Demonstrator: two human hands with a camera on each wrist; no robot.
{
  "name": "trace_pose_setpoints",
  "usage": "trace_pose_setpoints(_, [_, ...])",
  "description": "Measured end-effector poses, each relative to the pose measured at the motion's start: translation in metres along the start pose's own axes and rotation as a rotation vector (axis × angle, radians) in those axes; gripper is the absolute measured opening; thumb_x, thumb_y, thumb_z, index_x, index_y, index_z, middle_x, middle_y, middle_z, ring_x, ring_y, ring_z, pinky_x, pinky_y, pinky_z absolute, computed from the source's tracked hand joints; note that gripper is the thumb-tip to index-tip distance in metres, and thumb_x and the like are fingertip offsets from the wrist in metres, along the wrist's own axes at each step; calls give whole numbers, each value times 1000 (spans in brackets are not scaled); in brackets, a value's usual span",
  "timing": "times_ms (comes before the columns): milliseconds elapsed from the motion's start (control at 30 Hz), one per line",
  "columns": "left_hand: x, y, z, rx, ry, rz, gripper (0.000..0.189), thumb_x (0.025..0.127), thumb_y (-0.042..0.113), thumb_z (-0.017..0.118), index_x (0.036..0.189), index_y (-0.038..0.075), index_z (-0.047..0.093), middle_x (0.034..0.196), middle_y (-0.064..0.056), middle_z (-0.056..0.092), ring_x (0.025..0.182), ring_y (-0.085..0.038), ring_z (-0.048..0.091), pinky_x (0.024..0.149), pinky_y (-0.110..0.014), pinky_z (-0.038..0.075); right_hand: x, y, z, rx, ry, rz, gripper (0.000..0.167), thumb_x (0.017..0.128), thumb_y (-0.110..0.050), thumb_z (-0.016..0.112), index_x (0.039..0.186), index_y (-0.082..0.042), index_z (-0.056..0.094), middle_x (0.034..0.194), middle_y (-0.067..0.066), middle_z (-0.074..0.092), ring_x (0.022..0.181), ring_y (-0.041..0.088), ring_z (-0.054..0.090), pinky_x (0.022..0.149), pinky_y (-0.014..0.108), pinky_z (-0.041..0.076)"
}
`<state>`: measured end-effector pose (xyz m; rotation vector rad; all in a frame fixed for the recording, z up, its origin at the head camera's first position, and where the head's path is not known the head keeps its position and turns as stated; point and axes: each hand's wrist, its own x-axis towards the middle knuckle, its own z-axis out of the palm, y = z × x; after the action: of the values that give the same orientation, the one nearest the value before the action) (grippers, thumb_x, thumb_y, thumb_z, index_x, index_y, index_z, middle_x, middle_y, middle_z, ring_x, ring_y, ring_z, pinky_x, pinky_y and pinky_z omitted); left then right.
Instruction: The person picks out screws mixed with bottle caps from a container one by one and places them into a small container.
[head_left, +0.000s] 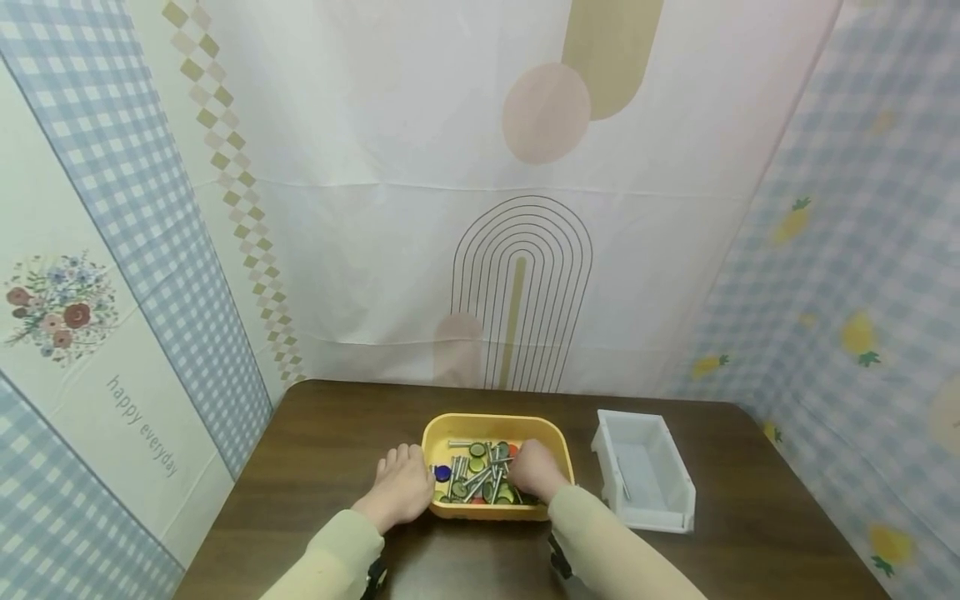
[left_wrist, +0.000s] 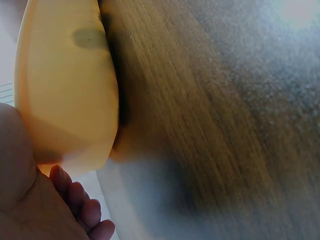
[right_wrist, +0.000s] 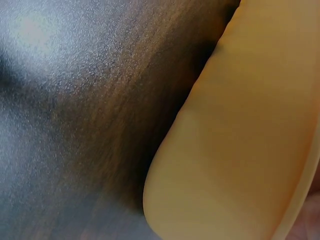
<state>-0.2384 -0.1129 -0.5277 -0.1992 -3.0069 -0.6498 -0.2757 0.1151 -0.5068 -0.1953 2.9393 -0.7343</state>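
Observation:
A yellow tub [head_left: 495, 514] on the table holds a jumble of silvery bolts [head_left: 480, 478] and round discs in green, red and blue; one blue disc [head_left: 442, 473] lies by the left wall. My left hand [head_left: 401, 485] rests against the tub's left end, fingers loosely extended along the outside in the left wrist view. The right hand [head_left: 534, 468] reaches into the tub's right side, knuckles up, over the bolts. Its fingertips are hidden below the hand, so I cannot tell what they hold. In the right wrist view the tub's outer wall [right_wrist: 235, 130] covers most of that hand.
A white open bin [head_left: 651, 471] stands right of the tub, with one thin silvery bolt [head_left: 624, 479] along its left side. The dark wooden table [head_left: 337, 425] ends at the back against a hanging patterned cloth [head_left: 375, 275].

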Motion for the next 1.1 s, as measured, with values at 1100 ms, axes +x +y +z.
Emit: trace_pose_setpoints(1100, [-1,2,-4,-11,-1,6,20,92,20,51,92,2,44,85,-9,37,83,-29,37,77,-46,31,1,28,-37,798,-118,81,25,91,-12,64,107,7,58,102,18,60,87,28,65,75,38,54])
